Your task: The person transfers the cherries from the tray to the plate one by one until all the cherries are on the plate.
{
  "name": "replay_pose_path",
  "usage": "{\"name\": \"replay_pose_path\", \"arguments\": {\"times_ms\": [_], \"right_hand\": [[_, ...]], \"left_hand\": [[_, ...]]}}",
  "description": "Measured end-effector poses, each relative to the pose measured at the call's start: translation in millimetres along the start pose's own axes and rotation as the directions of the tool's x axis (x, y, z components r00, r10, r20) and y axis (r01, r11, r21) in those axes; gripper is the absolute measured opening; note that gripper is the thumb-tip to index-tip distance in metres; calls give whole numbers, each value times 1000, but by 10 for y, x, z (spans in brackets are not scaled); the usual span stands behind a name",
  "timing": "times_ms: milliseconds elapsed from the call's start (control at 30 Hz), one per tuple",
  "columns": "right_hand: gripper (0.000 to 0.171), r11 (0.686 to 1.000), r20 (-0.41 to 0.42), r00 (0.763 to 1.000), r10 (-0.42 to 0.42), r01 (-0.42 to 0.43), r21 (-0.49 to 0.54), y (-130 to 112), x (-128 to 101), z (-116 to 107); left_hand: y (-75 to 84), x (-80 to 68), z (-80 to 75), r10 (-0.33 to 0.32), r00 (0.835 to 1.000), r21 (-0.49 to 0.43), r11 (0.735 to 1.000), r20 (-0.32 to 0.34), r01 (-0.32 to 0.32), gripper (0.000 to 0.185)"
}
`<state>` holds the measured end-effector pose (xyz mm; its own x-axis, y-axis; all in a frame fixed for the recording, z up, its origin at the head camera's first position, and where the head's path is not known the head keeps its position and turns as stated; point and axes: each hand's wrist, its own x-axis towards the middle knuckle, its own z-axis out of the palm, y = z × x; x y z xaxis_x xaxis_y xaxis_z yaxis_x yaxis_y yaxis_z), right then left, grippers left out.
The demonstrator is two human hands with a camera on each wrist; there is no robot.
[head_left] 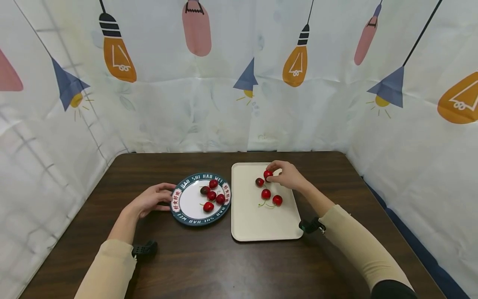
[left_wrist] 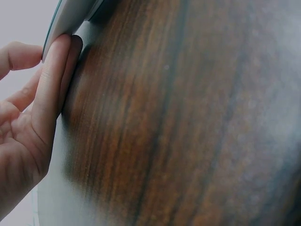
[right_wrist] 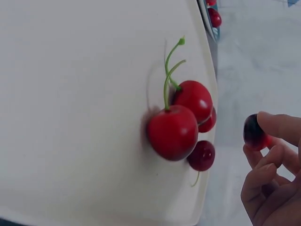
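Right hand (head_left: 288,175): fingertips pinch a small red cherry (head_left: 267,174) at 12 o'clock of the cream rectangular plastic tray (head_left: 261,226).
Left hand (head_left: 152,200): relaxed fingers rest against the 9 o'clock rim of the round white plate with dark lettered border (head_left: 178,207), grasping nothing.
Remaining cherries (head_left: 271,197): three on the tray, two with stems.
Handling: light pinch advised; lift the fruit straight up, clear of its neighbours; steady the plate on the dark wooden worktop (head_left: 209,265).

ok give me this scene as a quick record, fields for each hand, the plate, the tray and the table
left hand: fingers touch the plate's left rim
right hand: pinches a red cherry over the tray
plate: holds five cherries
tray: cream, three loose cherries on it, right of the plate
table: dark wood
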<state>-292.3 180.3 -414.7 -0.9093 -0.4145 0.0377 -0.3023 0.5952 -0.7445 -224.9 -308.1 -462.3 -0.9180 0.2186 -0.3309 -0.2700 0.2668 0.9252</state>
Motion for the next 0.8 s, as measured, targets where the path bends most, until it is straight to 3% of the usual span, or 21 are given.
{"name": "replay_pose_path", "arguments": {"times_ms": [367,800], "right_hand": [[29,998,58,996,-67,66,14,-260,84,182],[29,990,180,973,-143,141,27,-535,96,648]], "left_hand": [[34,11,2,3,1000,7,1000,-1,-3,58],[12,10,-4,-8,1000,10,1000,2,8,58]]}}
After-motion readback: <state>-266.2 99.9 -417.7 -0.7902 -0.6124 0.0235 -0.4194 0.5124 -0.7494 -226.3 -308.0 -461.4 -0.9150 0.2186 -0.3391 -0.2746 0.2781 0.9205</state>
